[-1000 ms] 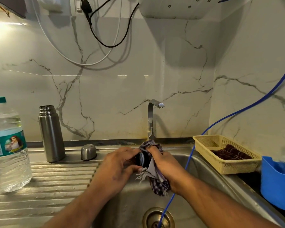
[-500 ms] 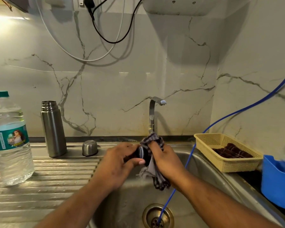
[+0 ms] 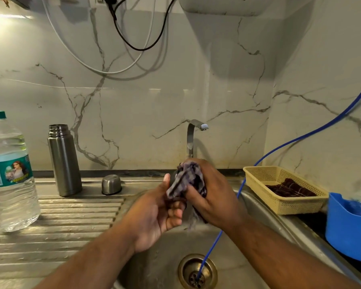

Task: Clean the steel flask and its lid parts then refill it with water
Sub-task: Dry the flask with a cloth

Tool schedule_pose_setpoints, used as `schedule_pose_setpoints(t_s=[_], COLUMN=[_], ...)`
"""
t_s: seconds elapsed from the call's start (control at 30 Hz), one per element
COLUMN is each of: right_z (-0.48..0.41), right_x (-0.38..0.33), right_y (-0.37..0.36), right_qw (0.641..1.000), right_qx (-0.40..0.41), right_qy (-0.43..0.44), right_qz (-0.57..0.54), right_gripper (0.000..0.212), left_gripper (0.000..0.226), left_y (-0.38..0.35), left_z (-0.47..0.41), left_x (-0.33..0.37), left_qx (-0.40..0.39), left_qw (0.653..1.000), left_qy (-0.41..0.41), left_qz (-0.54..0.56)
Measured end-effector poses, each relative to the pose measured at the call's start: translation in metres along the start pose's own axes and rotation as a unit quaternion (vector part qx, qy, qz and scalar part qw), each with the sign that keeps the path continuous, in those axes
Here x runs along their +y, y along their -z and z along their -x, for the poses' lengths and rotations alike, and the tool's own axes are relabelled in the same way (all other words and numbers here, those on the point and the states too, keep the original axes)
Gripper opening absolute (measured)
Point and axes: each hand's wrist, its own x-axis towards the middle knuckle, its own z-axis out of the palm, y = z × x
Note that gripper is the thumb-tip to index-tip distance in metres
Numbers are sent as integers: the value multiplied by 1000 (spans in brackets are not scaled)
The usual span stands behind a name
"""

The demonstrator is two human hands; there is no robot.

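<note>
The steel flask (image 3: pixel 64 161) stands upright at the drainboard's (image 3: pixel 71 226) back edge, long axis vertical and open mouth up. Its domed cap (image 3: pixel 111 184) sits just beside it, both well left of the hands. Over the sink (image 3: pixel 161 268), the right hand (image 3: pixel 215 197) grips a checked cloth (image 3: pixel 186 180), knuckles up. The left hand (image 3: pixel 156 217) lies palm-up against it, fingers curled (whether round anything, I cannot tell).

My left hand (image 3: pixel 156 215) and right hand (image 3: pixel 214 197) gripping a checked cloth (image 3: pixel 189 178) over the sink (image 3: pixel 154 265), open flask (image 3: pixel 64 163) on counter (image 3: pixel 50 238)
</note>
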Motion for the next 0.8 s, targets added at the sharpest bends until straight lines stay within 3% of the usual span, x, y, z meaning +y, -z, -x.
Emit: schedule_pose_setpoints(t_s=[0.1, 0.27, 0.43, 0.5, 0.57, 0.67, 0.73, 0.8], right_z=[2, -2, -5, -6, -5, -2, 0, 1], right_x=[0, -6, -6, -6, -6, -3, 1, 4], right_y=[-2, -8, -8, -10, -12, -13, -14, -15], right_qw=[1000, 996, 983, 969, 952, 945, 939, 913], right_qx=[27, 34, 15, 8, -20, -77, -94, -103], right_qy=[5, -84, -183, -234, -279, -293, -302, -342], right_qz=[1, -18, -32, -78, -124, -125, -136, -197], right_gripper=[39, 41, 32, 34, 40, 63, 67, 61], left_gripper=[51, 51, 46, 45, 36, 38, 36, 34], left_y=[-1, 7, 21, 30, 33, 31, 30, 30], left_z=[-1, -10, -18, -18, -19, -19, -19, -18], left_x=[0, -10, -14, -12, -8, -4, -5, -6], left_qx=[-16, -30, 28, 50, 80, 120, 114, 124], left_qw=[1000, 998, 989, 953, 894, 821, 795, 798], left_qy=[3, -47, -114, -166, -199, -237, -256, -256], left_qz=[-20, -8, -94, -247, -393, -506, -539, -531])
